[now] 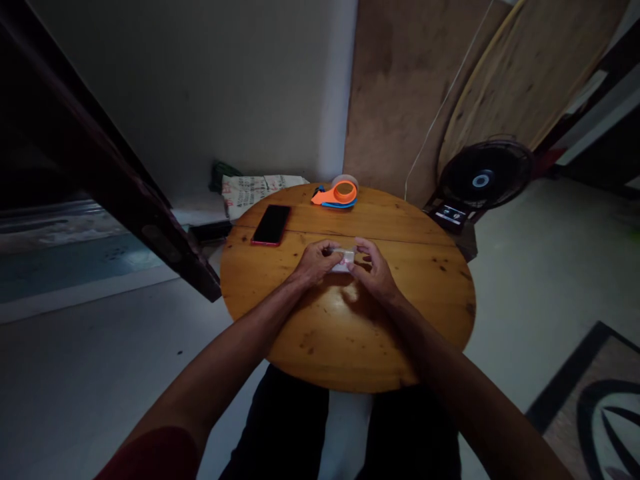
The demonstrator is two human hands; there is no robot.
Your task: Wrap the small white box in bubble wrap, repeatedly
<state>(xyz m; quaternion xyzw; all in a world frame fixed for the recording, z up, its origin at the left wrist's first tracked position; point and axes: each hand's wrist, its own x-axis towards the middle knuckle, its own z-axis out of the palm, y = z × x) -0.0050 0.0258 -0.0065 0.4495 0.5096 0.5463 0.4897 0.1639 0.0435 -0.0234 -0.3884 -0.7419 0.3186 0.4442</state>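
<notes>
Packet [345,263], small and whitish with a part that looks transparent, is between the two hands of the person, over the middle of a round wooden table [350,353]; whether its underside touches the wood, I cannot tell. The left hand [316,262] is closed on its left end, with the thumb laid on top and the other fingers bent behind. The right hand [374,270] is at its right end: the thumb reaches the near corner, and the forefinger is raised and apart from it, so I cannot tell if this hand is gripping. Farther to the left lies a phone [271,225] with dark screen and red edge, flat and well apart from the hands. Beyond the packet, near the far rim of the table, there is an orange and blue tape dispenser [340,194], which carries a roll of clear tape. Behind the table on the left is a printed sack [250,193]. To the right, past the rim, stands a dark fan [483,180], and behind it a large round wooden board [525,73] leans.
</notes>
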